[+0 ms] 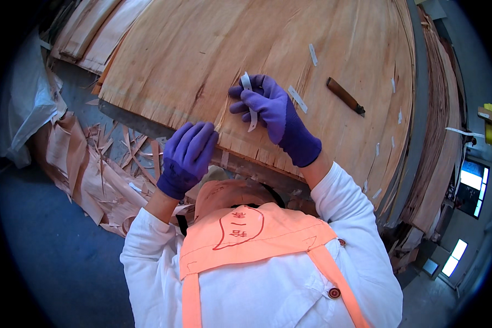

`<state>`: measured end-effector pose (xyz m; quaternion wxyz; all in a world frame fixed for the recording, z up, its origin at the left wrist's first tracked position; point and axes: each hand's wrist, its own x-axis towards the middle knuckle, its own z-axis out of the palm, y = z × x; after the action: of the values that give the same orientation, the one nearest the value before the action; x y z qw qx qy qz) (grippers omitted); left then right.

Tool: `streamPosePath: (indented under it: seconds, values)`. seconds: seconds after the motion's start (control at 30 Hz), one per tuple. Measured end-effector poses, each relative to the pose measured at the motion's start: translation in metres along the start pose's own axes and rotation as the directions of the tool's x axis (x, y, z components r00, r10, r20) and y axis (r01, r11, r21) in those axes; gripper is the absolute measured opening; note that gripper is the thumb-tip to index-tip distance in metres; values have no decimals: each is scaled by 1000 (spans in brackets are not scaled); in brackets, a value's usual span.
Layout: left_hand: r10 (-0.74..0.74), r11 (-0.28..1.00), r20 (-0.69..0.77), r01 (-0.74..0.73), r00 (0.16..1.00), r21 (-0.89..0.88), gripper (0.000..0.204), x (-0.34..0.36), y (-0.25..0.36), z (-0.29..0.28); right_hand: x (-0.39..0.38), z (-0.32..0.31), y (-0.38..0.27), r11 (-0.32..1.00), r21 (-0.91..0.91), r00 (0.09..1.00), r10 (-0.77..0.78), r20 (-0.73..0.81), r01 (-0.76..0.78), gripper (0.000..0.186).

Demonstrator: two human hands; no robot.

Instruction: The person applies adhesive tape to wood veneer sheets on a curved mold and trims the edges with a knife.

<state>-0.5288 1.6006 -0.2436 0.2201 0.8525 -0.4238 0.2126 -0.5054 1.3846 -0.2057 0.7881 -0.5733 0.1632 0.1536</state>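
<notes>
A stack of wood veneer sheets (169,65) lies in front of me, its near edge frayed. My right hand (273,112), in a purple glove, is closed on a white strip of tape (252,119) just above the top sheet. The strip sticks out above and below the fingers. At the near edge of the veneer is my left hand (188,153), also gloved, its fingers bent and pressed together; what they hold, if anything, is hidden. Right of my right hand, a short white tape piece (298,99) and a wooden-handled knife (344,95) lie on the sheet.
More tape pieces (313,54) dot the sheet, several along its right side. Torn veneer scraps (106,175) heap on the floor at the left, near a pale plastic sheet (35,104). Another veneer stack (434,120) stands at the right, and veneer sheets (95,30) lie far left.
</notes>
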Motion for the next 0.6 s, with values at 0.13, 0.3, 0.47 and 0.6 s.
streamPosePath:
  seconds: [0.13, 0.3, 0.47, 0.6]
  values:
    - [31, 999, 17, -31, 999, 15, 23, 5, -2, 0, 0, -2, 1, 1000, -27, 999, 7, 36, -6, 31]
    - [1, 999, 102, -6, 995, 50, 20, 3, -2, -1, -1, -2, 5, 1000, -2, 997, -19, 73, 19, 26]
    - [-52, 995, 136, 63, 989, -78, 26, 6, 3, -19, -2, 3, 13, 998, -39, 995, -49, 92, 53, 31]
    - [-78, 978, 52, 86, 996, -187, 31, 9, 3, -25, -6, -2, 13, 999, -1, 996, -37, 76, 37, 31]
